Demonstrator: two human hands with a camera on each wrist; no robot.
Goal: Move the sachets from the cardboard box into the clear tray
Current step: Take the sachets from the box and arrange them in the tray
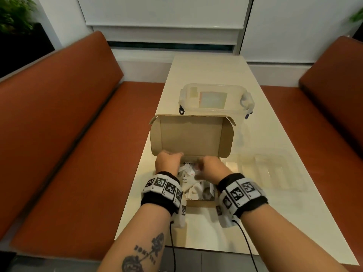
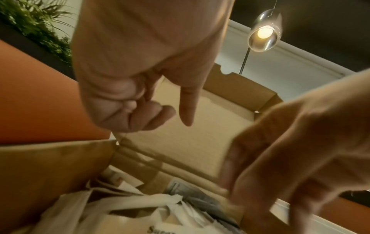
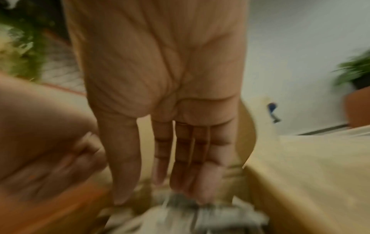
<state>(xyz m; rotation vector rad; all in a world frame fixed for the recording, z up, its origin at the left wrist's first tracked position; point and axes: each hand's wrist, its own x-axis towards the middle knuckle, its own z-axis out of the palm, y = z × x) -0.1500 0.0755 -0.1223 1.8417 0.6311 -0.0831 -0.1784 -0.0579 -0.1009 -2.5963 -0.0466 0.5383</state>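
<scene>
The open cardboard box (image 1: 190, 134) stands on the table with its lid upright. White and grey sachets (image 1: 193, 183) fill its base, one printed "Sugar". My left hand (image 1: 169, 160) hovers over the box's back left corner. In the left wrist view its fingers (image 2: 140, 114) are curled in with the thumb pointing down, and I see nothing held. My right hand (image 1: 210, 165) is over the middle of the box. Its fingers (image 3: 180, 158) are straight and point down at the blurred sachets (image 3: 190, 216). The clear tray (image 1: 271, 173) lies on the table right of the box.
A clear lidded container (image 1: 214, 99) with blue clips stands just behind the box. Orange benches (image 1: 68, 124) run along both sides of the narrow cream table (image 1: 275, 222). Potted plants stand in the far corners.
</scene>
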